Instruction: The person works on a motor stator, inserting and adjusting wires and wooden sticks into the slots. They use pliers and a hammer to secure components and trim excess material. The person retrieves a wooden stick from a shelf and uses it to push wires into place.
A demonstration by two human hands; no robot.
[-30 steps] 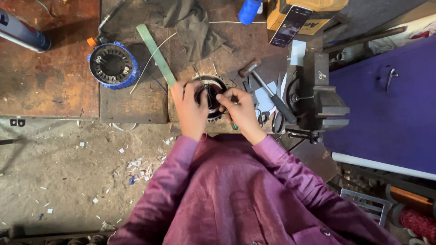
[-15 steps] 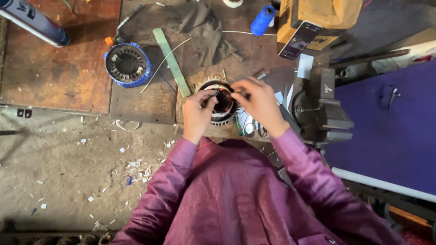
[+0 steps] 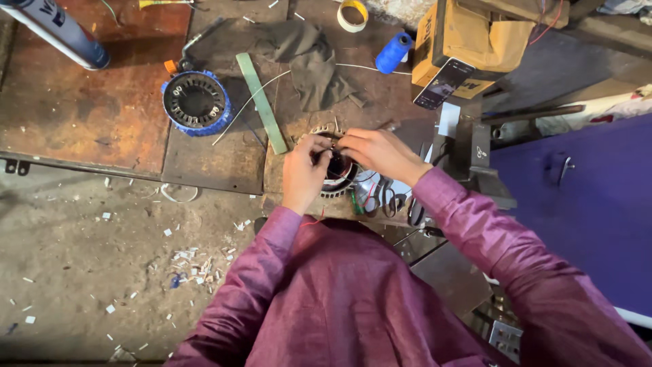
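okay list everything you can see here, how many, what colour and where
stator: 1, dark with pale rim, bench edge, under both hands
blue stator: 1, blue and black, bench left
green strip: 1, green, beside blue stator
cloth: 1, dark grey, bench centre
thread spool: 1, blue, right of cloth
tape roll: 1, yellowish, top
phone: 1, black, against cardboard box
vise: 1, grey, right
can: 1, blue, top left
left hand: on stator
right hand: on stator

Long-sleeved maroon shirt (image 3: 353,299) (cuffs unbuttoned, loose)
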